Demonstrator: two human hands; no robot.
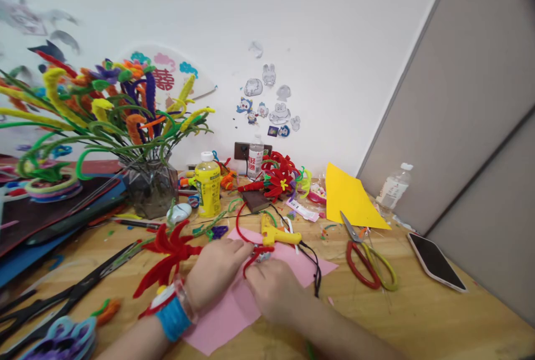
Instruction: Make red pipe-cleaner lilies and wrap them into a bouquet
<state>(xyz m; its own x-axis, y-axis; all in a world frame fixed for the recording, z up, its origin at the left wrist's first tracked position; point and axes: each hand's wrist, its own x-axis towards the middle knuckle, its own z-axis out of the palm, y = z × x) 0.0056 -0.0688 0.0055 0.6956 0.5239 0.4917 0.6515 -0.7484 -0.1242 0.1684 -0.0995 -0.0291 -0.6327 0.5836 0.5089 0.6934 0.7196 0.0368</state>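
My left hand (219, 271) is closed, its fingertips pinching a thin red pipe cleaner (264, 249) that loops up and away from me. My right hand (276, 292) is closed on the same pipe cleaner, close beside the left fingertips. Both hands rest over a pink sheet (228, 324). Just beyond them lies a yellow glue gun (273, 234) with a black cord. A red fuzzy flower (173, 249) shows to the left of my left hand. The fingertips partly hide where the pipe cleaner is gripped.
Scissors with red and yellow handles (366, 271) and a phone (437, 261) lie at right. Black scissors (79, 290) lie left. Behind stand a vase (150, 187) of pipe-cleaner flowers, a yellow bottle (208, 186) and a yellow sheet (351, 198). A partition (472, 98) bounds the right side.
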